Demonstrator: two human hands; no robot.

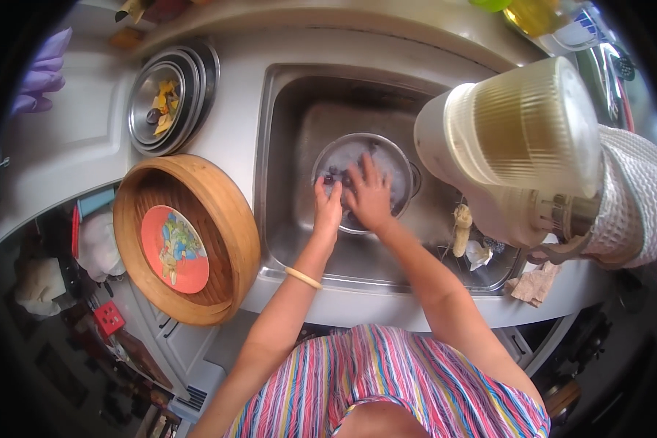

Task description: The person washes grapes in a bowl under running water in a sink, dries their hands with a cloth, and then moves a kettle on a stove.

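A round metal bowl point(408, 159) of cloudy water stands in the stainless steel sink point(284, 164). Several dark round fruits, grape-like, show in the water. Between the thumb and fingertip of my left hand point(327, 208) is one dark round fruit point(328, 179), held at the bowl's left side. My right hand point(369, 200) reaches into the middle of the bowl with its fingers spread, palm down and a little blurred. Whatever lies under its palm is hidden. A pale bangle point(303, 277) circles my left forearm.
A bamboo steamer point(241, 241) with a patterned red plate point(153, 235) inside stands left. Behind it, nested metal bowls point(137, 117) contain yellow scraps. A ribbed water filter point(503, 126) overhangs the sink's right side, above a pale scrubber point(461, 232) and crumpled paper point(479, 255).
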